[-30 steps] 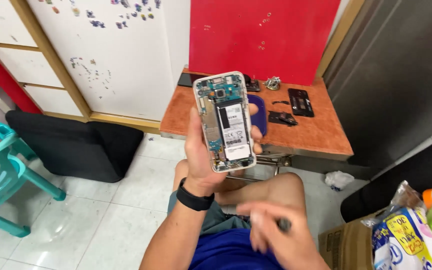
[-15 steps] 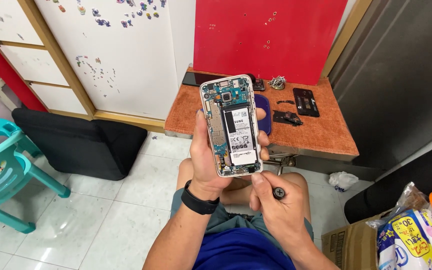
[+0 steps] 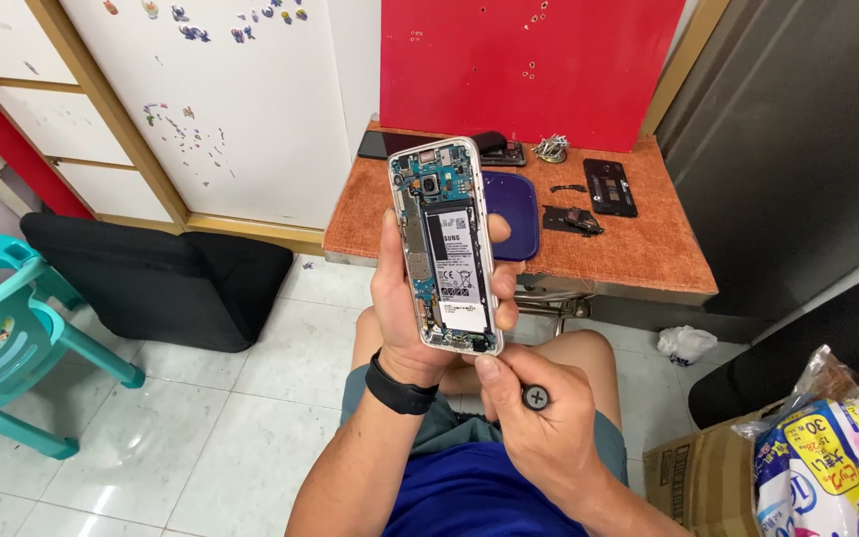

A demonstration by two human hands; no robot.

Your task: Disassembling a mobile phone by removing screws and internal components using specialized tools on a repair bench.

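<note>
- A turquoise plastic chair (image 3: 12,338) stands on the tiled floor at the far left, with a black floor cushion (image 3: 151,278) just beside it against the wall.
- The left hand (image 3: 415,298), with a black wristband (image 3: 400,388) on its wrist, holds an opened smartphone (image 3: 446,247) upright above the lap; its fingers (image 3: 502,231) are wrapped around the phone's edges, thumb on the left side. The back cover is off, so the circuit board at the top and the white-labelled battery below it show.
- The right hand (image 3: 539,418) sits just under the phone's lower end, its fingers closed around a small screwdriver (image 3: 536,398), of which only the round black cap shows.
- Behind the phone, a low orange tabletop (image 3: 638,249) carries a purple tray (image 3: 511,211), a black phone back cover (image 3: 609,186) and small dark parts (image 3: 571,219).
- At the far right, a cardboard box (image 3: 698,477) stands beside plastic-wrapped packages (image 3: 827,457).
</note>
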